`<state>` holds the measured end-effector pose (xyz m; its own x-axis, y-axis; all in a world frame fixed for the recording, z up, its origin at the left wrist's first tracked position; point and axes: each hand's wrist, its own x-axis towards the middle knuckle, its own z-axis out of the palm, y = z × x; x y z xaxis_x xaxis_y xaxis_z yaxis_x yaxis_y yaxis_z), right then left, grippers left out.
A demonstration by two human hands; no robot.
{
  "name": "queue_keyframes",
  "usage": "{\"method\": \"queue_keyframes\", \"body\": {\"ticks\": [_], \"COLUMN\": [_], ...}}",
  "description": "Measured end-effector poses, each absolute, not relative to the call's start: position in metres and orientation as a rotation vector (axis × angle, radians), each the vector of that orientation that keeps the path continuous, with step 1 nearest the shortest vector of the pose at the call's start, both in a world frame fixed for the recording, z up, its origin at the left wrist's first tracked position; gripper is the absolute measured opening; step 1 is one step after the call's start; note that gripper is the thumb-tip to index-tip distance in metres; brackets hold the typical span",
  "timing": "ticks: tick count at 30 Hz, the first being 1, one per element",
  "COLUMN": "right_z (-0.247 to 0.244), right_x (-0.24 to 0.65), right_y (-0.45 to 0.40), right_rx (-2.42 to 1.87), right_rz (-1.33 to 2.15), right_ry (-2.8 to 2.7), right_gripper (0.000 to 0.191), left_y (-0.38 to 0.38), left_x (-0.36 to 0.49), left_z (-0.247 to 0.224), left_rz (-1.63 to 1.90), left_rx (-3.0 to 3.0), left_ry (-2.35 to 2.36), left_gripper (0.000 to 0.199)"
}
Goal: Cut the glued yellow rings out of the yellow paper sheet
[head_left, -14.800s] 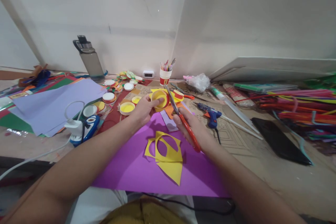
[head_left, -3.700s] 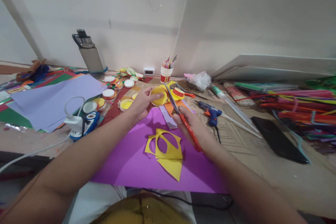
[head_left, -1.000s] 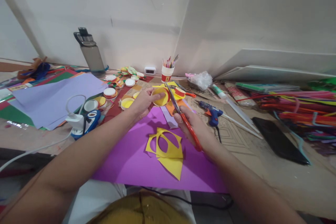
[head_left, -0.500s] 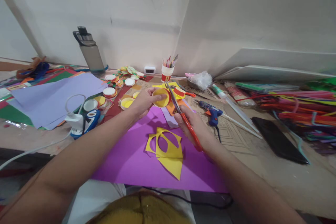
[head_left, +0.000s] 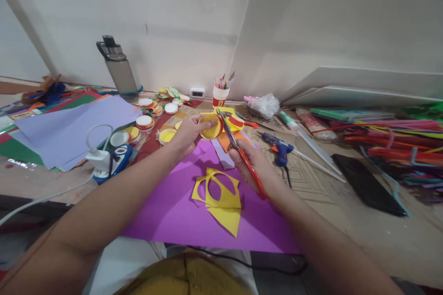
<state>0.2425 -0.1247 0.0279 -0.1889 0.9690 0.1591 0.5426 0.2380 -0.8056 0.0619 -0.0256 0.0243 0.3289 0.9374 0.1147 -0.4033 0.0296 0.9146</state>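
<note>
Between thumb and fingers, my left hand (head_left: pixel 191 133) pinches a shallow round piece (head_left: pixel 209 130) with a yellow inside and a red edge. My right hand (head_left: pixel 258 166) is wrapped round the red handles of a pair of scissors (head_left: pixel 247 166). Their blades point up and away, close beside the red edge of the round piece; I cannot tell whether they touch it. Below both hands, yellow paper scraps (head_left: pixel 223 191) with round cut-outs lie on a purple sheet (head_left: pixel 173 212).
A blue glue gun (head_left: pixel 282 150) lies on cardboard to the right, near a black phone-like slab (head_left: pixel 367 184). A paper cup (head_left: pixel 220 94) of pencils and a grey bottle (head_left: pixel 121 71) stand at the back. Left are lilac sheets (head_left: pixel 76 124) and a blue power strip (head_left: pixel 116 161).
My left hand and the round piece have shifted slightly to the left. The scissor blades have swung a little left too, staying beside the red edge. The scraps have not moved.
</note>
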Motion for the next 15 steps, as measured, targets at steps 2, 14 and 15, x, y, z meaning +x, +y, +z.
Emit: {"method": "queue_keyframes", "body": {"ticks": [2,14,15], "right_z": [0.0268,0.0236,0.0244], "right_x": [0.244,0.2456,0.2452], "right_y": [-0.123,-0.12,-0.1205], "right_rx": [-1.395,-1.336,-1.335], "right_rz": [0.748,0.667,0.656], "right_ry": [-1.871,-1.922,-1.922], "right_gripper": [0.031,0.029,0.03], "left_y": [-0.0259,-0.0316,-0.0312], "left_x": [0.0619,0.0632,0.0623], "left_z": [0.0248,0.0301,0.0305], "left_rz": [1.153,1.078,1.073], "left_rx": [1.075,1.133,1.142], "left_ry": [0.642,0.645,0.642], "left_gripper": [0.025,0.032,0.032]}}
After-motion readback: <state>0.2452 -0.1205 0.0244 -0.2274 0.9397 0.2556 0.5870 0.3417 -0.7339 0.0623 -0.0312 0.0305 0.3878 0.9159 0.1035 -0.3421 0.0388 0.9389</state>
